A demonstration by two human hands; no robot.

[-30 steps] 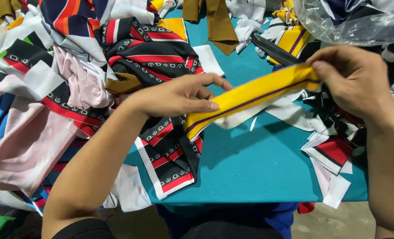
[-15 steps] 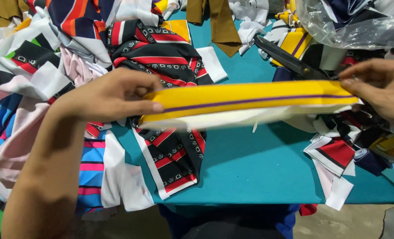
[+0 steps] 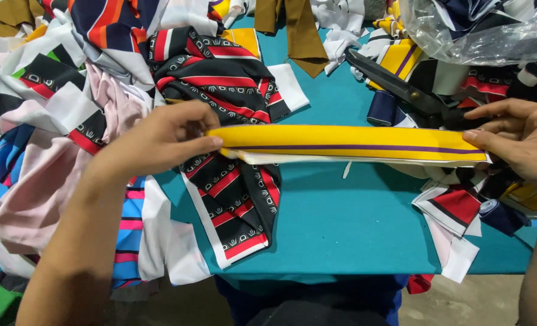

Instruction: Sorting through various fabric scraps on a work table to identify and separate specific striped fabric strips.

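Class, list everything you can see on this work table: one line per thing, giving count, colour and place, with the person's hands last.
Folded yellow fabric strip with purple stripe: one, held taut between both hands.
Black-red patterned fabric piece: one, under strip, hanging over table edge.
Black scissors: one, upper right.
Clear plastic bag: one, top right.
Brown fabric piece: one, top centre.
Pink cloth: one, left.
Teal table: one.
Left hand: pinches strip's left end.
Right hand: grips right end.

Black scissors (image 3: 401,87), plastic bag (image 3: 479,30), fabric scraps (image 3: 232,90)
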